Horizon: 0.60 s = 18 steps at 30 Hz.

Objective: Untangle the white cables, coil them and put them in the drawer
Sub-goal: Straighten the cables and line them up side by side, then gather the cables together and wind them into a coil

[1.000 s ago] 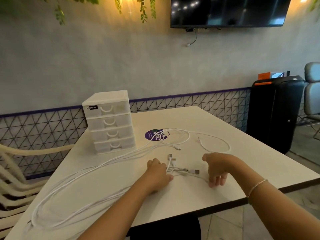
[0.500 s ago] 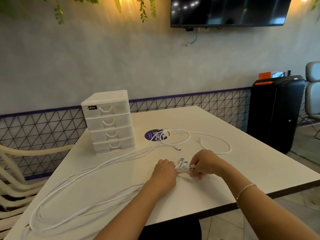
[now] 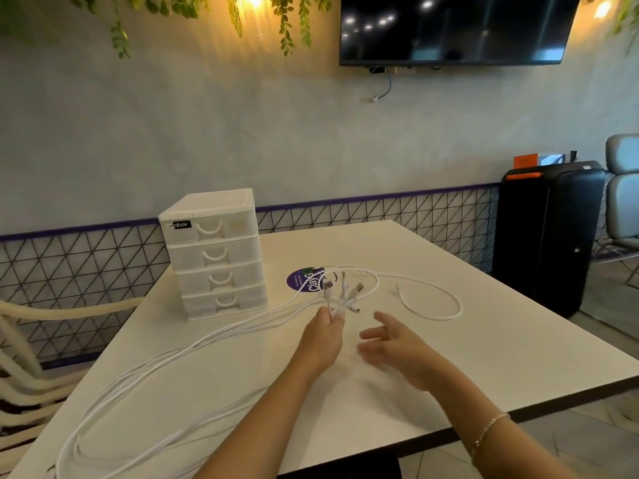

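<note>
The white worktop (image 3: pixel 484 340) fills the near scene, its far edge running toward a grey wall. At its far left stands a white drawer unit (image 3: pixel 216 254) with 4 drawers, all pushed in. The white cables (image 3: pixel 166 361) trail in long strands from the near left corner toward the middle, then loop over a purple sticker (image 3: pixel 300 281) and curl round at the right. The left hand (image 3: pixel 323 335) is raised above the middle of the worktop, fingers curled round a bunch of cable ends whose plugs stick up above it. The right hand (image 3: pixel 394 347) hovers just beside it to the right, fingers spread and loose, holding nothing.
</note>
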Tool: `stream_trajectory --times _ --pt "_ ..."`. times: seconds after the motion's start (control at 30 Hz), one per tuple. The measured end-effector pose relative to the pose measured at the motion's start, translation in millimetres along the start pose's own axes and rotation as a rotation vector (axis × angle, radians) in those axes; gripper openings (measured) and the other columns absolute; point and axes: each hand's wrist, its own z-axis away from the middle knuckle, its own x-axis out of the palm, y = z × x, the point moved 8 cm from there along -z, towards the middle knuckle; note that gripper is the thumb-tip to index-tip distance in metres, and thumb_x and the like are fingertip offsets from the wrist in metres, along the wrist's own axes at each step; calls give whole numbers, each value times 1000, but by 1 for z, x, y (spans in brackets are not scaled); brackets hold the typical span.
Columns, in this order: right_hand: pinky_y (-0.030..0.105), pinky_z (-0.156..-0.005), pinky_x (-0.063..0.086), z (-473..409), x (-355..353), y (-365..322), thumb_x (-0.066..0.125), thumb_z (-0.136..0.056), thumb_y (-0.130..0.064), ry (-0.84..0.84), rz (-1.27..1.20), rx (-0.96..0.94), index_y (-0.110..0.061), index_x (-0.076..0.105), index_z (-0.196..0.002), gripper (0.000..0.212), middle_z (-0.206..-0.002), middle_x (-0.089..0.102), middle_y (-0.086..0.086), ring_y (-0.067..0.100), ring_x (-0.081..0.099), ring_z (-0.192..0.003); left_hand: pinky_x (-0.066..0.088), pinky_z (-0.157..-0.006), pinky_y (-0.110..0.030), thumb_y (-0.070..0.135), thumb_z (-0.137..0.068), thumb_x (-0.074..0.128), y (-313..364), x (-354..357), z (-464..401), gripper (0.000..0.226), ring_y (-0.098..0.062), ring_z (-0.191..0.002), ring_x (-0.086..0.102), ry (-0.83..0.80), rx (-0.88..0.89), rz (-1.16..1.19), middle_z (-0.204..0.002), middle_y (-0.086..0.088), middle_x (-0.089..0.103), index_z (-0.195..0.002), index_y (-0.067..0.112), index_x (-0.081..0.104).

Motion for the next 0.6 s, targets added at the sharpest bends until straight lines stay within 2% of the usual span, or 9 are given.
stream_trajectory --times 0.03,0.1,0.17,0.23,0.33,0.47,0.53,0.6 --pt "44 -88 50 1 16 -3 58 -78 11 -66 -35 -14 -9 14 -147 85 -118 55 13 26 62 -94 38 -71 -30 32 -99 37 1 1 -1 27 -23 -74 51 -13 -20 127 -93 -16 60 -106 10 51" --pt "33 -71 50 3 48 -11 56 -62 10 -211 -124 -58 -4 27 -140 85 -96 62 10 19 63 -80 41 -60 -25 32 -99 39 5 3 -3 22 -8 -55 46 -40 -67 373 -69 -1 48 -99 13 51" --pt "26 -59 48 1 68 -20 48 -50 9 -276 -270 -129 7 47 -112 62 -71 55 9 18 57 -62 32 -42 -18 30 -100 38 13 1 -4 23 -2 -37 33 -54 -77 571 -59 4 35 -83 16 45" --pt "26 -56 51 0 78 -25 46 -48 11 -290 -447 -135 2 52 -89 42 -64 55 10 19 58 -57 23 -36 -15 28 -101 36 21 -8 -6 29 -2 -35 25 -53 -56 738 -54 7 31 -74 17 39" --pt "31 -56 53 0 92 -24 48 -60 9 -363 -535 -74 0 53 -86 29 -60 57 12 21 57 -50 20 -36 -15 26 -102 35 28 -23 -8 33 -3 -37 23 -51 -48 926 -48 9 31 -70 17 38" --pt "26 -49 39 -7 90 -26 56 -69 2 -324 -347 -69 -5 52 -84 17 -46 36 -1 11 30 -37 27 -37 -18 25 -102 33 30 -44 -12 36 -6 -36 26 6 -46 1135 -45 7 30 -68 15 37" --pt "24 -47 35 -12 80 -29 54 -81 7 -269 -194 -100 -4 60 -92 17 -45 30 -4 9 27 -36 29 -36 -18 28 -102 31 27 -61 -16 38 -7 -35 27 46 -49 1234 -43 6 29 -67 15 37" --pt "23 -45 36 -17 68 -30 53 -84 8 -238 -61 -131 -8 64 -91 20 -47 34 -5 7 30 -37 29 -36 -18 30 -102 29 23 -79 -19 40 -8 -34 27 100 -35 1269 -42 6 29 -67 14 37"
